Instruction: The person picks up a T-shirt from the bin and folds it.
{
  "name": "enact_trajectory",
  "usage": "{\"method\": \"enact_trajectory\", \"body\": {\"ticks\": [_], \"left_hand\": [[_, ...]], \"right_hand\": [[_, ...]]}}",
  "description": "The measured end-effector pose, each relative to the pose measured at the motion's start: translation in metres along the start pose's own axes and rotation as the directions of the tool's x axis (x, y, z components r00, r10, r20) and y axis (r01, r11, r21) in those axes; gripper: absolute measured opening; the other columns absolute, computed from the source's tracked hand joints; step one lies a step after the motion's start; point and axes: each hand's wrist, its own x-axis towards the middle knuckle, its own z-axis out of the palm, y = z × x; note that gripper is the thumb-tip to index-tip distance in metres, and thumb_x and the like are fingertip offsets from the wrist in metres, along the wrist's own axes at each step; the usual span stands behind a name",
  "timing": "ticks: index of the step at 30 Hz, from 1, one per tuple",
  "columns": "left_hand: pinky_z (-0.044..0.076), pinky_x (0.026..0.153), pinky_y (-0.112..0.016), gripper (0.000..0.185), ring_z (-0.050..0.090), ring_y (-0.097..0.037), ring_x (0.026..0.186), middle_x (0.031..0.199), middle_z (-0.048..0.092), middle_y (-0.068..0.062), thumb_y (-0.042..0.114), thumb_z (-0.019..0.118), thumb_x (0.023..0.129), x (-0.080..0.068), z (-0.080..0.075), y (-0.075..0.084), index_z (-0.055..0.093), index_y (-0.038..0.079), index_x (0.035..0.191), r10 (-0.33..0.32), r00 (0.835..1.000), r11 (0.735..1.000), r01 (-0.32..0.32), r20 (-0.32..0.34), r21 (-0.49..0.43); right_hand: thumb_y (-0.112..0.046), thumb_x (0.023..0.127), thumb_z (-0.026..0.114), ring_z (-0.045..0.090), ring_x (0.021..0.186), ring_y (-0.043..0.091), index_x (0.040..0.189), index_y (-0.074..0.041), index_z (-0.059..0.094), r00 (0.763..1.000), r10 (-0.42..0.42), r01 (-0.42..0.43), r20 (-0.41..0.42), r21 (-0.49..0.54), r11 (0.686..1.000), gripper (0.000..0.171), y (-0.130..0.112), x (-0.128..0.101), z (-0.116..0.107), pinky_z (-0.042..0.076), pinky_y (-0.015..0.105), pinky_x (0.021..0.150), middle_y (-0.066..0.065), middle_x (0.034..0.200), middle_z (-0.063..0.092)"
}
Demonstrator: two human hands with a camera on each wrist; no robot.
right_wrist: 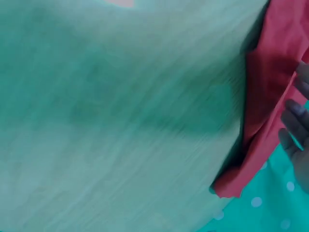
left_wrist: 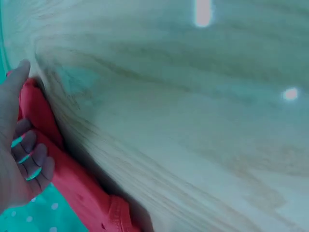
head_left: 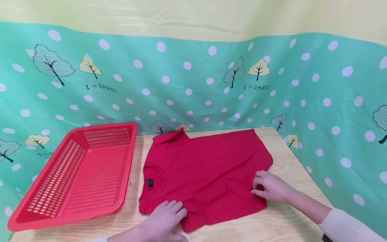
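Teal polka-dot fabric [head_left: 187,87] printed with trees hangs behind a light wooden table [head_left: 290,222], and on that table a red T-shirt [head_left: 205,168] lies spread flat, collar toward the left, a small black tag showing inside the neckline. It sits at the middle of the tabletop, its near edge close to the person.

On the shirt's near left corner rests the left hand [head_left: 164,218], fingers laid fairly straight over the cloth by the sleeve; the left wrist view shows the fingers loosely bent against a fold of the red fabric, and whether they pinch it cannot be told for certain. At the shirt's right edge the right hand [head_left: 270,186] has its fingers curled, pinching the hem; a pale sleeve [head_left: 347,225] covers that forearm.

Left of the shirt, just beside it, a red perforated plastic basket [head_left: 45,188] stands tilted on the table's left end, hanging partly over it
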Motion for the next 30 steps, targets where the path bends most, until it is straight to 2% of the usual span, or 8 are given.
{"method": "enact_trajectory", "body": {"ticks": [3, 7, 10, 14, 19, 24, 26, 30], "left_hand": [[0.033, 0.054, -0.019, 0.058, 0.045, -0.007, 0.071, 0.08, 0.047, 0.009, 0.074, 0.06, 0.068, 0.004, 0.0, 0.005, 0.055, 0.019, 0.086, -0.079, 0.995, 0.997, 0.08, 0.053, -0.003], [0.033, 0.049, -0.022, 0.052, 0.047, -0.011, 0.068, 0.076, 0.049, 0.006, 0.066, 0.065, 0.069, 0.012, 0.001, 0.012, 0.056, 0.017, 0.082, -0.183, 0.977, 0.982, 0.177, 0.112, 0.062], [0.037, 0.05, -0.024, 0.035, 0.051, -0.013, 0.067, 0.074, 0.052, 0.005, 0.047, 0.07, 0.072, 0.017, 0.0, 0.014, 0.057, 0.015, 0.079, -0.216, 0.971, 0.974, 0.206, 0.102, 0.098], [0.042, 0.051, -0.025, 0.015, 0.055, -0.013, 0.067, 0.072, 0.054, 0.007, 0.027, 0.069, 0.073, 0.021, -0.011, 0.009, 0.063, 0.015, 0.08, -0.276, 0.961, 0.961, 0.275, 0.015, 0.03], [0.047, 0.062, -0.024, 0.015, 0.058, -0.007, 0.075, 0.081, 0.064, 0.013, 0.014, 0.064, 0.076, 0.026, -0.036, -0.002, 0.07, 0.02, 0.088, -0.469, 0.881, 0.871, 0.449, -0.064, -0.199], [0.037, 0.057, -0.02, 0.02, 0.046, -0.006, 0.062, 0.061, 0.045, 0.014, 0.019, 0.058, 0.085, 0.033, -0.047, -0.007, 0.049, 0.021, 0.067, -0.599, 0.8, 0.738, 0.574, 0.049, -0.353], [0.034, 0.054, -0.018, 0.03, 0.04, -0.005, 0.058, 0.06, 0.037, 0.012, 0.032, 0.06, 0.086, 0.033, -0.047, -0.006, 0.04, 0.021, 0.066, -0.593, 0.798, 0.725, 0.589, 0.111, -0.358], [0.033, 0.054, -0.018, 0.033, 0.036, -0.004, 0.06, 0.068, 0.037, 0.012, 0.031, 0.07, 0.075, 0.027, -0.046, -0.003, 0.04, 0.019, 0.074, -0.489, 0.854, 0.783, 0.519, 0.176, -0.343]], "right_hand": [[-0.047, 0.076, 0.073, 0.039, 0.064, -0.004, 0.071, -0.026, 0.054, 1.0, -0.021, 0.021, 0.006, -0.004, 1.0, 0.029, -0.003, -0.012, 0.001, 0.038, 0.015, 0.055, -0.014, 0.072, 0.046], [-0.062, 0.069, 0.07, 0.045, 0.074, -0.001, 0.089, -0.019, 0.063, 0.993, -0.039, 0.047, 0.115, -0.067, 0.997, 0.048, -0.001, -0.023, 0.006, 0.044, 0.022, 0.064, -0.011, 0.087, 0.053], [-0.047, 0.074, 0.074, 0.048, 0.077, 0.001, 0.097, -0.017, 0.065, 0.987, -0.061, 0.079, 0.148, -0.116, 0.99, 0.038, 0.001, -0.026, 0.009, 0.047, 0.026, 0.067, -0.01, 0.092, 0.055], [-0.013, 0.078, 0.068, 0.046, 0.07, -0.001, 0.082, -0.019, 0.061, 0.994, -0.082, 0.09, 0.071, -0.126, 0.988, 0.011, 0.001, -0.025, 0.008, 0.045, 0.025, 0.063, -0.014, 0.078, 0.052], [0.0, 0.082, 0.056, 0.043, 0.069, -0.001, 0.081, -0.02, 0.053, 0.991, 0.116, -0.119, -0.07, -0.032, 0.992, 0.02, -0.002, -0.019, -0.004, 0.043, 0.023, 0.062, -0.015, 0.073, 0.048], [0.001, 0.082, 0.052, 0.048, 0.072, 0.007, 0.082, -0.015, 0.052, 0.926, 0.266, -0.263, -0.268, 0.049, 0.964, 0.016, -0.008, -0.011, -0.009, 0.045, 0.03, 0.068, -0.01, 0.073, 0.05], [-0.001, 0.08, 0.054, 0.048, 0.071, 0.007, 0.081, -0.014, 0.052, 0.91, 0.268, -0.269, -0.316, 0.041, 0.962, 0.014, -0.009, -0.009, -0.008, 0.044, 0.034, 0.071, -0.009, 0.072, 0.05], [-0.01, 0.068, 0.066, 0.045, 0.068, 0.005, 0.081, -0.013, 0.05, 0.919, 0.189, -0.227, -0.346, -0.075, 0.971, 0.021, -0.008, -0.01, -0.004, 0.041, 0.035, 0.071, -0.01, 0.07, 0.047]]}}
